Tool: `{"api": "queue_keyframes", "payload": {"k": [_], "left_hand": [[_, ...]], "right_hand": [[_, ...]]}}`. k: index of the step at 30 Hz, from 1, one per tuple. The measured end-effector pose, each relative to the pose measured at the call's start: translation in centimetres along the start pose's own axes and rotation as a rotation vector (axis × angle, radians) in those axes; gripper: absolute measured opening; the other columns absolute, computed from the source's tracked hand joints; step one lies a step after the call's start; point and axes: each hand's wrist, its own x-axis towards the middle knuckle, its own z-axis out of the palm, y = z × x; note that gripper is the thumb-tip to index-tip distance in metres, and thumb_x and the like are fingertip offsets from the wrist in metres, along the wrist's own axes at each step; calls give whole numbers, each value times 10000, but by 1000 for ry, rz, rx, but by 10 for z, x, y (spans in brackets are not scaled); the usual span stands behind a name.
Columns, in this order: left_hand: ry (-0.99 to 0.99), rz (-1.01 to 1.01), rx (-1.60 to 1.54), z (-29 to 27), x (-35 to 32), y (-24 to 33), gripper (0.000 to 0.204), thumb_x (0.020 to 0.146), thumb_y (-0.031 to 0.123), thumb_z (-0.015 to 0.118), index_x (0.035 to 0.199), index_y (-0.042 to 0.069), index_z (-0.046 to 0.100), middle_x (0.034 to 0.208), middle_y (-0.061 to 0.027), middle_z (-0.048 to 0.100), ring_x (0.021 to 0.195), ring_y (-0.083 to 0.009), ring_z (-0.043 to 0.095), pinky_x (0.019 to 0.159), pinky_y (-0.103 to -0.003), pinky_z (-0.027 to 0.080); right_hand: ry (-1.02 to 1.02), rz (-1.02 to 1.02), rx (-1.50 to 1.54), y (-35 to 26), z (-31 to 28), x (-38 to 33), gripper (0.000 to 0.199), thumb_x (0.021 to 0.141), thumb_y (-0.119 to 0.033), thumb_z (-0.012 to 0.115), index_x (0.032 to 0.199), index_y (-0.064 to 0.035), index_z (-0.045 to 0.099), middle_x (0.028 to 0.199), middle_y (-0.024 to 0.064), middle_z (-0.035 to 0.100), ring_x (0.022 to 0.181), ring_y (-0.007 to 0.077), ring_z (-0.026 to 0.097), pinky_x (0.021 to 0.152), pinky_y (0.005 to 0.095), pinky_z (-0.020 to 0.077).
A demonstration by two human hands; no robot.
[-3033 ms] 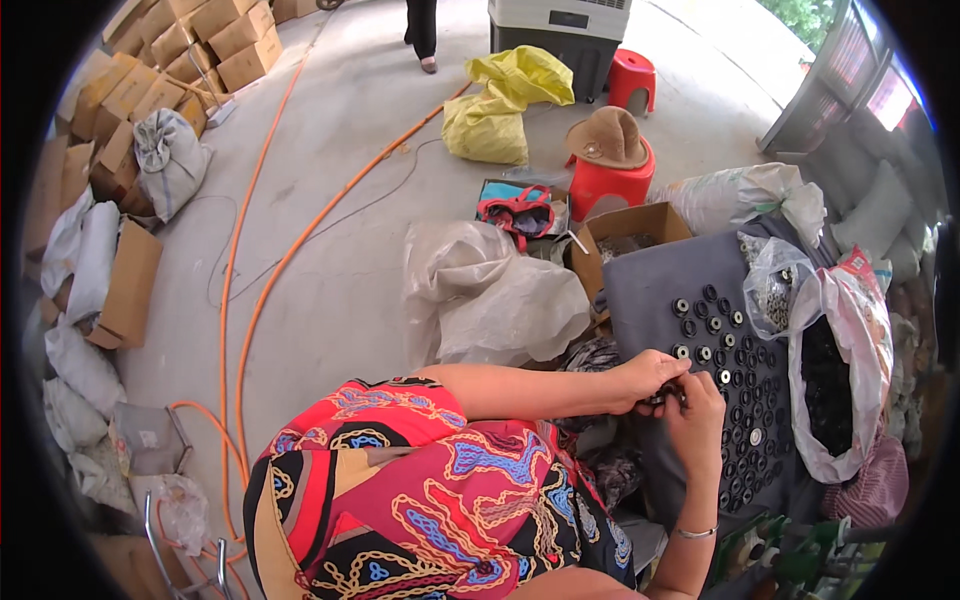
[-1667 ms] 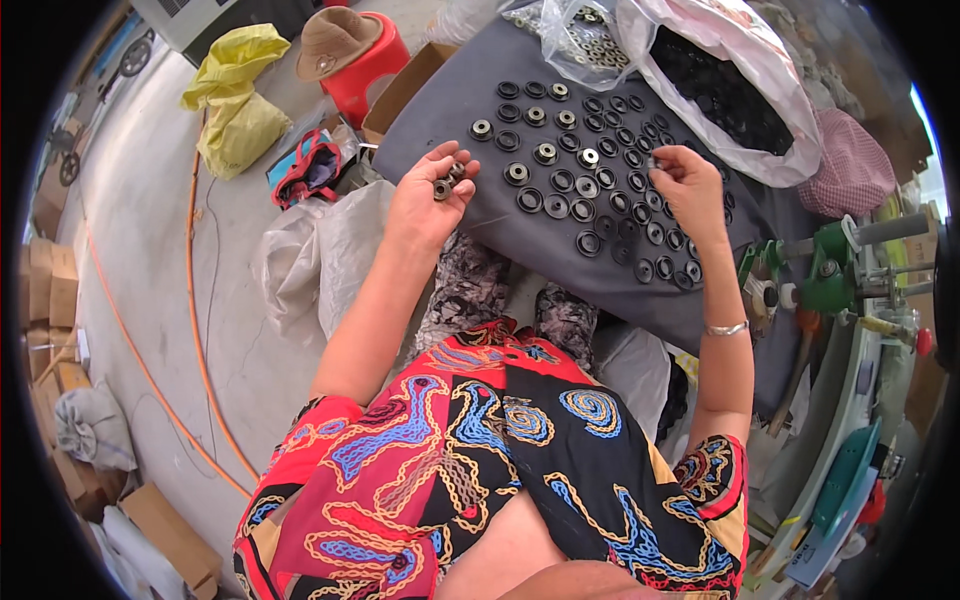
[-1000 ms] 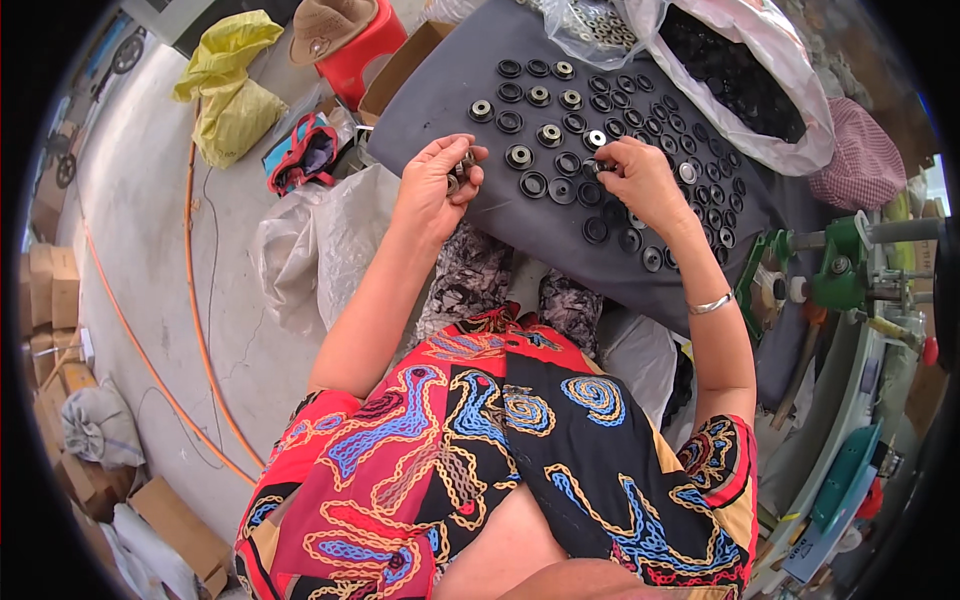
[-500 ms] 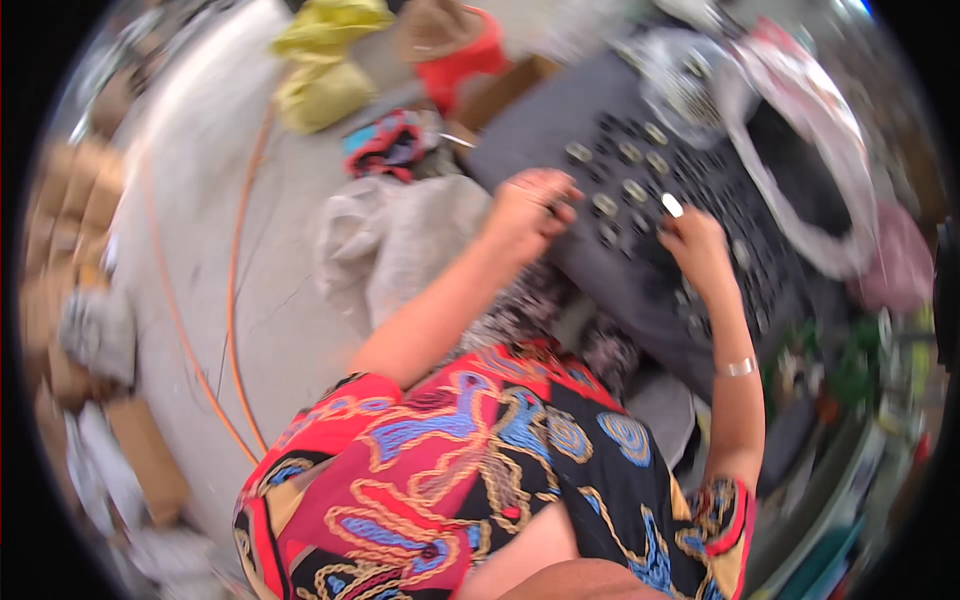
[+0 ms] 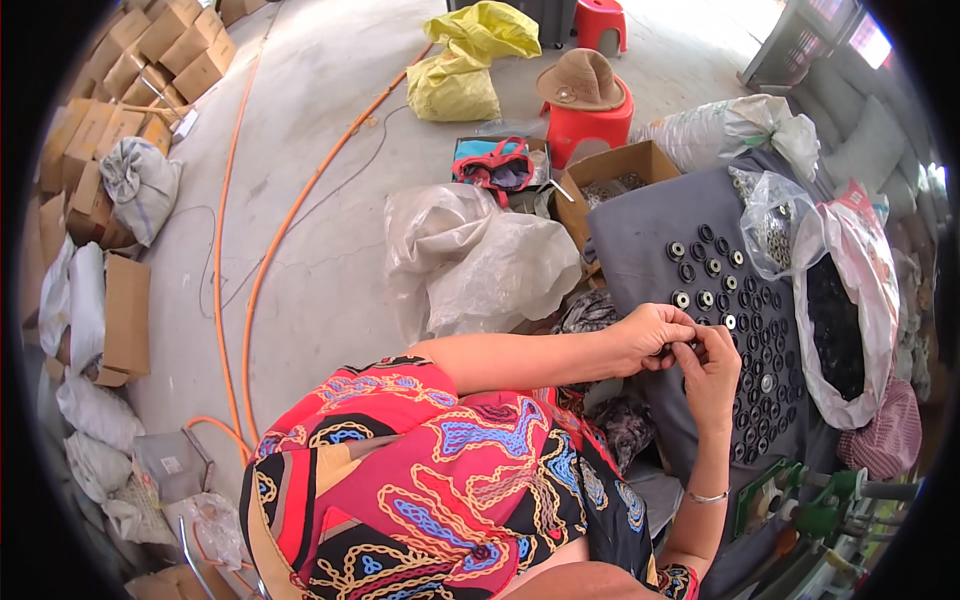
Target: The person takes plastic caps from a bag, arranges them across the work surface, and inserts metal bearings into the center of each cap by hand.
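My left hand [image 5: 648, 335] and my right hand [image 5: 712, 372] meet fingertip to fingertip above the near left part of a grey cloth-covered surface [image 5: 640, 215]. Both are closed in a pinch, and the fingers hide most of the small dark thing between them. Beyond and to the right, many black rings [image 5: 755, 325] lie in loose rows on the cloth. Several have a shiny metal centre, such as the metal-centred ring [image 5: 681, 299] just past my fingers.
A clear bag of metal parts [image 5: 775, 235] and an open white sack of black pieces [image 5: 835, 330] stand on the right. Behind is a cardboard box [image 5: 640, 165]. A green metal device [image 5: 825, 505] sits near right; an orange hose [image 5: 290, 215] crosses the floor at left.
My hands were apart, the right one picking up a shiny piece among the rings. Now they have come together over the cloth's near left part. The view has shifted and sharpened.
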Motion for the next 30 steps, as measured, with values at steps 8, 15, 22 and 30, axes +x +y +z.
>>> {"api": "queue_keyframes", "payload": {"k": [8, 15, 22, 30], "left_hand": [[-51, -44, -14, -3, 0, -6, 146, 906, 186, 628, 964, 57, 593, 704, -27, 589, 456, -105, 526, 337, -192, 237], [-50, -1, 4, -2, -9, -1, 179, 919, 214, 615, 959, 40, 606, 714, -64, 608, 440, -121, 499, 339, -202, 224], [-7, 253, -245, -24, 19, 82, 106, 908, 140, 595, 945, 43, 574, 688, -57, 565, 478, -106, 479, 356, -214, 287], [198, 323, -275, -75, 11, 106, 164, 899, 101, 617, 1027, 36, 538, 791, -69, 538, 541, -102, 413, 384, -208, 252]], "right_hand": [[49, 9, 25, 7, 6, -15, 183, 744, -9, 713, 906, 14, 631, 793, 70, 561, 642, 163, 558, 572, 283, 450], [137, -88, 3, 5, 1, -20, 127, 803, 22, 639, 927, 18, 614, 796, 72, 581, 656, 157, 563, 585, 272, 448], [73, -75, 124, -1, 4, -5, 65, 802, 42, 618, 863, 20, 611, 689, 63, 578, 625, 122, 550, 580, 253, 444], [452, 95, 232, 41, -33, -6, 72, 828, 32, 641, 899, 23, 635, 730, 19, 579, 639, 55, 506, 585, 202, 417]]}}
